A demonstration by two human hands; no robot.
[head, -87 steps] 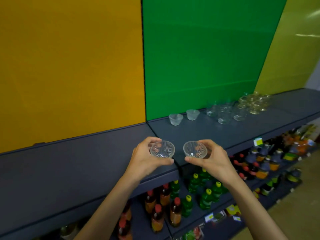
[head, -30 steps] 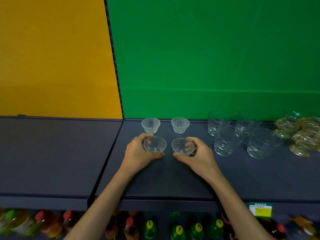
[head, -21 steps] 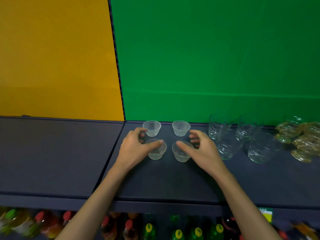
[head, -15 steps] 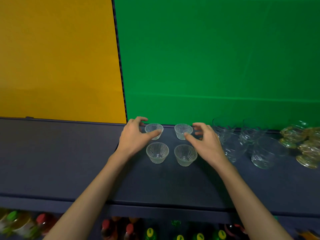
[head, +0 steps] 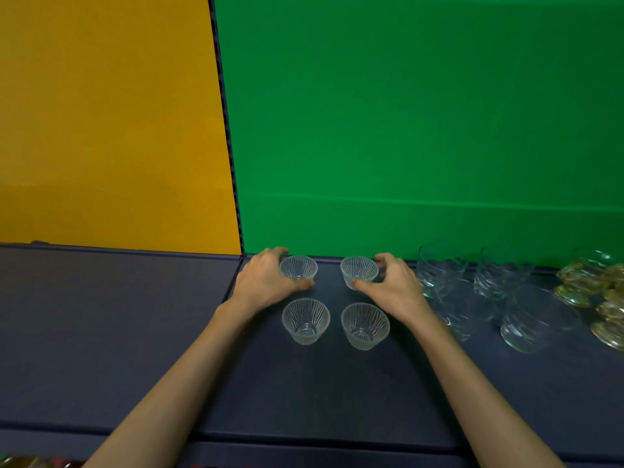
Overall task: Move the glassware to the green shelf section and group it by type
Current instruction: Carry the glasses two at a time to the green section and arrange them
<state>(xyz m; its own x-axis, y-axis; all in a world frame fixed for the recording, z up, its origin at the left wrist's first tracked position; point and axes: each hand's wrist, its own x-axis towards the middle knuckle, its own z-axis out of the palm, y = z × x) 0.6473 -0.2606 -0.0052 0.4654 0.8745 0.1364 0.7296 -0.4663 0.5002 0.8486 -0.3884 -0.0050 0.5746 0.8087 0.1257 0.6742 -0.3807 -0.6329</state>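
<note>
On the green shelf section [head: 304,393], nearest me: two ribbed glass cups [head: 306,320], untouched, side by side. Behind them, two more: my left hand [head: 266,282] curls around the back-left cup [head: 298,267]; my right hand [head: 395,285] around the back-right cup [head: 359,271].

Head camera looks forward and down, close over the shelf [head: 135,332].
</note>
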